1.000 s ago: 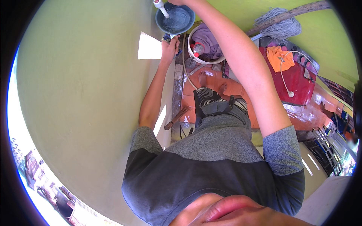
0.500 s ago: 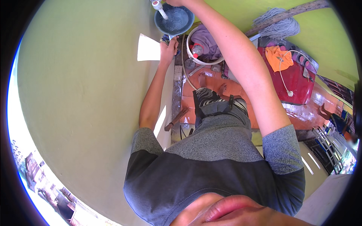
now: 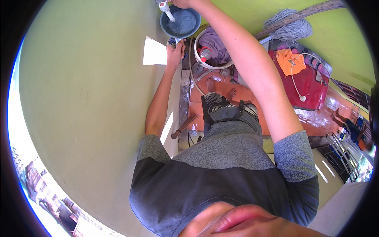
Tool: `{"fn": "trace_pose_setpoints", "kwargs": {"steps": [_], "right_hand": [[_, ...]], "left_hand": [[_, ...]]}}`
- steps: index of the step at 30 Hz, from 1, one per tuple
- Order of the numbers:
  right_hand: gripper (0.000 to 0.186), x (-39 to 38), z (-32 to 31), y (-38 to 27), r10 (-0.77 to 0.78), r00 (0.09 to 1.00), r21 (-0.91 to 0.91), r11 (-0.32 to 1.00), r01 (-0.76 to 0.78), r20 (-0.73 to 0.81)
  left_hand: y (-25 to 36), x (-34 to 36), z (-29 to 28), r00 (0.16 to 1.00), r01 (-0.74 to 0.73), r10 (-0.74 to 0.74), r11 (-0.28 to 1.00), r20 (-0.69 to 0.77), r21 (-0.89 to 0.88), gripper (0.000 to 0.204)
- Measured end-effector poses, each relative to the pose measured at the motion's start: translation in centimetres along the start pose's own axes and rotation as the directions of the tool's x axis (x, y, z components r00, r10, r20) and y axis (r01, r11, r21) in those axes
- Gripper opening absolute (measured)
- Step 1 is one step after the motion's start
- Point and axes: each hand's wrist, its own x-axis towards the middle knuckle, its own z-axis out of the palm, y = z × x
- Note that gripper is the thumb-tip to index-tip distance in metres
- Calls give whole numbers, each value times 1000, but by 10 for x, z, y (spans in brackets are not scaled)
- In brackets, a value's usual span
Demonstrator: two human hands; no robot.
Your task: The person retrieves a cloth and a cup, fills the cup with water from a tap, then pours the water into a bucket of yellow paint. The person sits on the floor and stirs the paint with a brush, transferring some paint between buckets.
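Note:
At the top of the head view, my left hand (image 3: 175, 54) is closed around the handle of a dark blue water dipper (image 3: 193, 33). The dipper's bowl is under the spout of a white tap (image 3: 167, 12) by the wall, with water in it. My right hand (image 3: 182, 3) is at the far side of the bowl, close to the tap. The picture's upper edge cuts this hand off, so its fingers and anything in them cannot be made out.
Right of the dipper stands a white bucket (image 3: 196, 56) holding purple cloth (image 3: 216, 41) and a red-capped bottle (image 3: 205, 54). Farther right are a grey string mop (image 3: 292, 27) and a red appliance (image 3: 306, 85) topped with an orange cloth (image 3: 290, 62) and a cord. Another person (image 3: 351, 127) is at far right.
The view has shifted slightly. Both my hands keep nearly the same places, the left still on the dipper under the tap.

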Motion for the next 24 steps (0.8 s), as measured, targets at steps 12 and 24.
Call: {"fn": "trace_pose_setpoints", "kwargs": {"steps": [12, 24], "right_hand": [[32, -2, -1, 0, -3, 1000, -25, 1000, 3, -5], [22, -6, 8, -11, -52, 997, -182, 981, 63, 63]], "left_hand": [[2, -1, 2, 1000, 6, -7, 998, -17, -62, 20], [-23, 8, -11, 998, 52, -54, 994, -17, -92, 26]]}}
